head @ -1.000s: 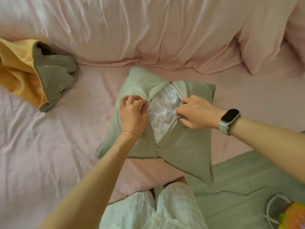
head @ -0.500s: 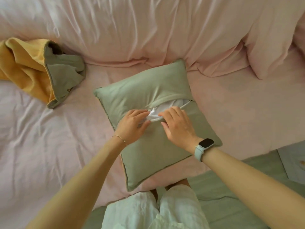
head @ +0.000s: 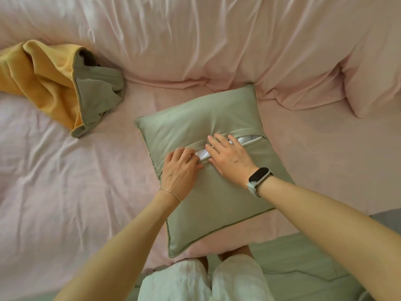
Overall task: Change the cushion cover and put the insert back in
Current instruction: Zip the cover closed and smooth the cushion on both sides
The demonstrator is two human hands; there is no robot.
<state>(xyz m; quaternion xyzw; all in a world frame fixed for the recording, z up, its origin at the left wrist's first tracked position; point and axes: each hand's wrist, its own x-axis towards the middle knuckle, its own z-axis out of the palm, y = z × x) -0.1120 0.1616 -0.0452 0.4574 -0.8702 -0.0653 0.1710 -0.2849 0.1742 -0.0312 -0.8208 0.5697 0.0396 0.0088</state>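
On the bed (head: 65,192), the soft, light green cushion (head: 212,192) lies under both hands, left hand (head: 180,170) pinching the opening's edge over the white insert (head: 200,154), right hand (head: 230,157) flat with straight fingers beside it; best gripped at that hem.

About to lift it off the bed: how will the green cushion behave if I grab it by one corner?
The green cushion dents under the right hand, so it will probably sag, not stay flat. It looks light for its bulk. White insert shows through the unclosed slit, so it may bulge out where the left hand pinches the edge.
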